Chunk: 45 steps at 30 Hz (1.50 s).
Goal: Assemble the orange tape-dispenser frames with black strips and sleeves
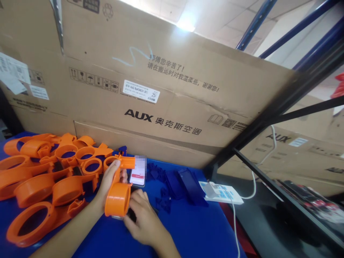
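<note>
My left hand (109,182) is closed round an orange plastic part (119,191) with a wide ring at its lower end and a short tube at the top, held upright over the blue table (188,229). My right hand (145,216) sits just right of the ring, fingers curled against its lower edge on a small dark piece I cannot make out. A phone (139,171) lies flat just behind the part.
A heap of orange ring parts (45,172) covers the table's left side. Dark blue plastic pieces (178,184) lie right of the phone, then a white power strip (221,192) with cable. Large cardboard boxes (161,107) stand behind; a dark metal rack frame (282,107) is on the right.
</note>
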Available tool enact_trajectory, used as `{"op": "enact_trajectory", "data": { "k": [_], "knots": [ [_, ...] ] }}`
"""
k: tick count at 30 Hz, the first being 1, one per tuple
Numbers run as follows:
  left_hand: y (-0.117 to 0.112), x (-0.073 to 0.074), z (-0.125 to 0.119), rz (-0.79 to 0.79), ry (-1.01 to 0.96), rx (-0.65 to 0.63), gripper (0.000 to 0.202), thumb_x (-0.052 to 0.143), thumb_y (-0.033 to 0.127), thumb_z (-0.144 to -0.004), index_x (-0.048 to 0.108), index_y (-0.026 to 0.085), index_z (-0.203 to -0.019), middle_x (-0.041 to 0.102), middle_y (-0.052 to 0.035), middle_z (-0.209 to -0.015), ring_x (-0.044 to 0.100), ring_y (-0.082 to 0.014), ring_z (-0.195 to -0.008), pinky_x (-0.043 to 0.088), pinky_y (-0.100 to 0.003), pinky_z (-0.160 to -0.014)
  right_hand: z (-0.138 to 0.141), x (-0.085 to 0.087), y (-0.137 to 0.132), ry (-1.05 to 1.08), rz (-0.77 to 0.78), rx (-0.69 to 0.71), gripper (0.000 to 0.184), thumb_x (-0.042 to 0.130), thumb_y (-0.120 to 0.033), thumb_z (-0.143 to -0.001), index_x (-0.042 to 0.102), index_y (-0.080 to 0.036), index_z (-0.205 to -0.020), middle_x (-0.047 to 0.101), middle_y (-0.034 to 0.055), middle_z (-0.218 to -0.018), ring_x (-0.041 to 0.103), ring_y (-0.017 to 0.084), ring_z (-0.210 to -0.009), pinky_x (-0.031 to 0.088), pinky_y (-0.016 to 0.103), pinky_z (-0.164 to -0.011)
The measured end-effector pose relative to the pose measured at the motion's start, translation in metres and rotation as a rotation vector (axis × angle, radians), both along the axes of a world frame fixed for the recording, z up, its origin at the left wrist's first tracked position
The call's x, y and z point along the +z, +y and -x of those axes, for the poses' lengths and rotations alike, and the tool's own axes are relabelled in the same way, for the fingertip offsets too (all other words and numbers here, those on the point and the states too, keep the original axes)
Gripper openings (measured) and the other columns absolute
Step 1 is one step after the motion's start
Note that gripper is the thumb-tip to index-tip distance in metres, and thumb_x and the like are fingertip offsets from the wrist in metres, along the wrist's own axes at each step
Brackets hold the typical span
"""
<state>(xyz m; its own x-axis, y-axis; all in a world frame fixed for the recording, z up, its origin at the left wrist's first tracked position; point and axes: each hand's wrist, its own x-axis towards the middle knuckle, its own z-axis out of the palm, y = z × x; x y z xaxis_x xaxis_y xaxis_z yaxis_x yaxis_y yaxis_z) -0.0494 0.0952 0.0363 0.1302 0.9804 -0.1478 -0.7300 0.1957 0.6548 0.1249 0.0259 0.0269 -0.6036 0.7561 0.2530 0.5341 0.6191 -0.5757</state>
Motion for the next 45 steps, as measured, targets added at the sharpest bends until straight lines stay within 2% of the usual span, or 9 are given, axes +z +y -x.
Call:
{"op": "enact_trajectory", "data": {
  "k": [3,7,10,14,19,25,32,39,45],
  "knots": [
    [0.004,-0.006,0.002,-0.013,0.030,-0.016,0.046,0.079,0.060,-0.076,0.055,0.021,-0.072,0.061,0.0036,-0.055,0.055,-0.0113,-0.044,0.050,-0.024,-0.044,-0.005,-0.001,0.002,0.135,0.067,-0.112,0.004,0.062,-0.018,-0.095,0.062,-0.022,-0.094,0.068,0.0036,-0.097,0.060,0.021,-0.096,0.046,0.035,-0.087],
    [0.009,-0.016,0.002,-0.004,0.103,-0.046,0.049,0.077,0.065,-0.074,0.057,0.020,-0.072,0.060,0.0025,-0.049,0.056,-0.0132,-0.040,0.050,-0.025,-0.042,-0.016,-0.004,0.010,0.533,0.261,-0.333,0.016,0.059,-0.035,-0.101,0.057,-0.022,-0.092,0.068,0.0005,-0.078,0.062,0.015,-0.066,0.048,0.027,-0.062],
    [0.010,-0.022,-0.004,-0.005,0.167,-0.046,0.049,0.077,0.066,-0.074,0.058,0.021,-0.073,0.061,0.0021,-0.048,0.057,-0.0136,-0.039,0.048,-0.023,-0.040,-0.024,-0.003,0.018,0.872,0.403,-0.420,0.024,0.067,-0.043,-0.096,0.055,-0.022,-0.098,0.071,0.0008,-0.078,0.060,0.013,-0.051,0.047,0.024,-0.047],
    [0.002,-0.023,-0.017,-0.043,0.243,-0.027,0.046,0.082,0.059,-0.072,0.056,0.021,-0.075,0.064,0.0041,-0.054,0.057,-0.0112,-0.039,0.041,-0.018,-0.037,-0.028,0.002,0.023,1.052,0.411,-0.471,0.038,0.080,-0.042,-0.086,0.057,-0.022,-0.108,0.074,0.0036,-0.085,0.064,0.014,-0.052,0.052,0.025,-0.043],
    [-0.019,-0.018,-0.029,-0.088,0.303,-0.069,0.038,0.078,0.053,-0.081,0.056,0.023,-0.081,0.062,0.0057,-0.054,0.053,-0.0088,-0.042,0.041,-0.016,-0.041,-0.029,0.005,0.020,1.052,0.322,-0.502,0.034,0.081,-0.042,-0.084,0.062,-0.021,-0.103,0.076,0.0071,-0.091,0.068,0.017,-0.066,0.058,0.027,-0.052],
    [-0.026,-0.017,-0.031,-0.101,0.337,-0.103,0.038,0.074,0.056,-0.085,0.054,0.023,-0.083,0.062,0.0049,-0.053,0.052,-0.0096,-0.042,0.039,-0.016,-0.042,-0.037,0.003,0.019,0.929,0.249,-0.609,0.026,0.080,-0.042,-0.086,0.071,-0.019,-0.093,0.066,-0.0014,-0.068,0.051,0.010,-0.049,0.043,0.022,-0.046],
    [-0.026,-0.018,-0.032,-0.105,0.337,-0.130,0.038,0.073,0.056,-0.085,0.054,0.024,-0.083,0.061,0.0049,-0.053,0.053,-0.0097,-0.041,0.038,-0.017,-0.041,-0.037,0.007,0.018,0.895,0.191,-0.586,0.027,0.078,-0.043,-0.086,0.075,-0.017,-0.093,0.072,0.0054,-0.083,0.063,0.020,-0.078,0.051,0.030,-0.072],
    [-0.029,-0.013,-0.032,-0.148,0.331,-0.157,0.036,0.072,0.054,-0.086,0.056,0.022,-0.083,0.060,0.0045,-0.060,0.053,-0.0089,-0.040,0.038,-0.017,-0.040,-0.039,0.011,0.015,0.857,0.231,-0.602,0.025,0.075,-0.044,-0.089,0.075,-0.019,-0.090,0.068,0.0015,-0.073,0.053,0.013,-0.058,0.042,0.024,-0.053],
    [-0.031,-0.010,-0.031,-0.153,0.335,-0.165,0.036,0.073,0.054,-0.085,0.058,0.021,-0.081,0.062,0.0033,-0.063,0.054,-0.0090,-0.040,0.039,-0.018,-0.039,-0.040,0.013,0.015,0.888,0.255,-0.569,0.025,0.074,-0.043,-0.090,0.076,-0.018,-0.092,0.074,0.0045,-0.078,0.055,0.013,-0.058,0.043,0.024,-0.051]
  ]
}}
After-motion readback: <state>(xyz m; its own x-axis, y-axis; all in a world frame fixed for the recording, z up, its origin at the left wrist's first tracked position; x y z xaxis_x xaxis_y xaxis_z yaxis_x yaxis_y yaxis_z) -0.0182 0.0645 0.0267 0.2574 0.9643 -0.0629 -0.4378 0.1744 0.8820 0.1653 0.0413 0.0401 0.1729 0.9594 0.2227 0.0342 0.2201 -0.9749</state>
